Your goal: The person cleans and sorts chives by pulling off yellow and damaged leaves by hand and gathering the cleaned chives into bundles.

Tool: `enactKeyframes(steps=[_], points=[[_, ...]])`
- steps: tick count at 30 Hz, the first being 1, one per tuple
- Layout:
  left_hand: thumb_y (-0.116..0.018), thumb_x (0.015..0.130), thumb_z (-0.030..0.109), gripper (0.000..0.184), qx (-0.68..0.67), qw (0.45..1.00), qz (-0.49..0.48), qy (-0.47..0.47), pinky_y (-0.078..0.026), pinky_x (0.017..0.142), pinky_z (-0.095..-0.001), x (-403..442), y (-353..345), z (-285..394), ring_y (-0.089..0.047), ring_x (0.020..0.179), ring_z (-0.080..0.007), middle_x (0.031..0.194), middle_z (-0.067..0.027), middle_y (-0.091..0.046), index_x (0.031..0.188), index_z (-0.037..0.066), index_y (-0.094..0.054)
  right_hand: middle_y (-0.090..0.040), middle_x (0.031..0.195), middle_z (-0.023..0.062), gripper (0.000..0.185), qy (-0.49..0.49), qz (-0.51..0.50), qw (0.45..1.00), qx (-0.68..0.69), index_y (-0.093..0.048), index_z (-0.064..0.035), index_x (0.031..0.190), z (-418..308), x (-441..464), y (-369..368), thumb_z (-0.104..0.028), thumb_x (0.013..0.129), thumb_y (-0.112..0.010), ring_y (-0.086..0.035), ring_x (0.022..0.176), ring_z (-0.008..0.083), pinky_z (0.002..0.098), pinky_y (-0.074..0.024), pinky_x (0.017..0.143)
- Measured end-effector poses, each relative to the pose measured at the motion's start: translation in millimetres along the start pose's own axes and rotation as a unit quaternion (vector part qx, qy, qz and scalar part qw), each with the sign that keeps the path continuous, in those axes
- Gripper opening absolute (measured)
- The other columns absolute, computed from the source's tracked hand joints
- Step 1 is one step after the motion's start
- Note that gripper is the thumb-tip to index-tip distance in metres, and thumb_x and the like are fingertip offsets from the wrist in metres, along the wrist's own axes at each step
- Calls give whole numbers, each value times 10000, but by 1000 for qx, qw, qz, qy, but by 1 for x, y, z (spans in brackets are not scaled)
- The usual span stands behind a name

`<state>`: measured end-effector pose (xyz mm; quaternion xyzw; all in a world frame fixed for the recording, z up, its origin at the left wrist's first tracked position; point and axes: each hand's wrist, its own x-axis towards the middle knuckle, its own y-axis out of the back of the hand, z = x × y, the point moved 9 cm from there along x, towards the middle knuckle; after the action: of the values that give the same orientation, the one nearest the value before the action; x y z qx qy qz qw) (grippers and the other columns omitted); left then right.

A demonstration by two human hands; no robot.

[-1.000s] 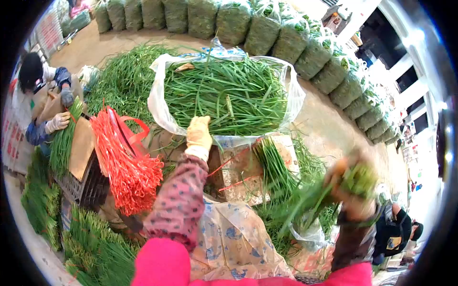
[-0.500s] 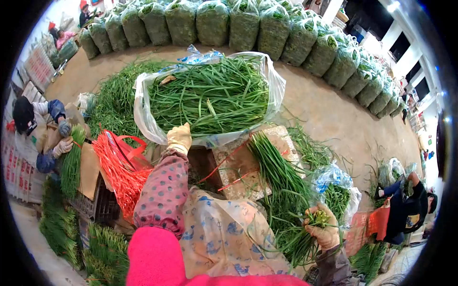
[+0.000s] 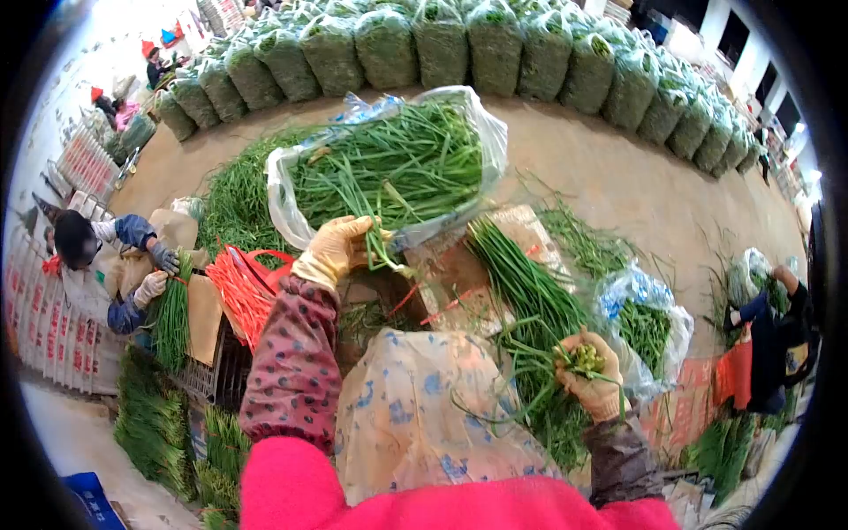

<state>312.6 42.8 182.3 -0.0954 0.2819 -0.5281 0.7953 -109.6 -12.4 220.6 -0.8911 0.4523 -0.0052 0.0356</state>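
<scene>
Both hands grasp greens: the left hand (image 3: 336, 252) at the far heap (image 3: 402, 163), the right hand (image 3: 590, 375) at near right.
The left hand pinches a few stalks (image 3: 380, 249) at the near edge of the white plastic liner (image 3: 281, 199) around the heap; the right hand curls around a handful (image 3: 583, 358), its ends bunched together. Between them, a bundle (image 3: 521, 274) lies aslant over the speckled board (image 3: 541, 228). Leaves crowd beside the right hand, so lifting it could snag the bundle and drag it askew; a loose pinch could drop the left stalks, and a hard tug might bruise them.
</scene>
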Motion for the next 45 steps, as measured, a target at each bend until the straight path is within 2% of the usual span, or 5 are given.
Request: enactKeyframes(steps=[17,23,29,39,45], points=[[-623,877,130,225,-296,953,-30,50,-565,731,-335,-38,-112,-177,-638,863,-254,1000,-140,-652,1044,-18,-597,-616,1025,132,272,348,-162,907,-170,-585,-47,899,-38,34,-127,36,650,-655,-595,997,289,361,-465,856],[-609,885,106,225,-328,937,110,49,-563,652,-360,4,-58,-181,-633,792,-258,942,-133,-664,1028,-66,-598,-634,873,105,268,122,-146,971,-147,-600,-55,926,1,37,-109,-29,682,-708,-631,805,257,329,-493,717],[-800,648,3,1184,22,906,394,-151,-226,1103,-316,5,-8,-114,-253,1358,-258,1517,-166,-164,1488,77,32,-657,864,104,300,195,-146,959,-148,-608,-51,906,-38,22,-71,-59,628,-721,-635,764,238,313,-500,689],[-685,765,9,558,172,793,436,-389,-345,1048,-367,18,44,-43,-482,1191,-264,1263,-160,-526,1276,-28,-466,-612,858,6,502,-291,319,861,269,-512,-101,1290,41,-13,88,-168,829,-699,-564,634,97,233,-476,497],[-619,771,582,562,583,720,376,11,-439,922,-432,114,63,-36,-554,1084,-353,1131,-185,-624,1090,121,-661,-623,989,95,324,-447,113,846,267,-517,-103,1215,159,-83,54,-225,918,-560,-614,814,203,320,-515,662]])
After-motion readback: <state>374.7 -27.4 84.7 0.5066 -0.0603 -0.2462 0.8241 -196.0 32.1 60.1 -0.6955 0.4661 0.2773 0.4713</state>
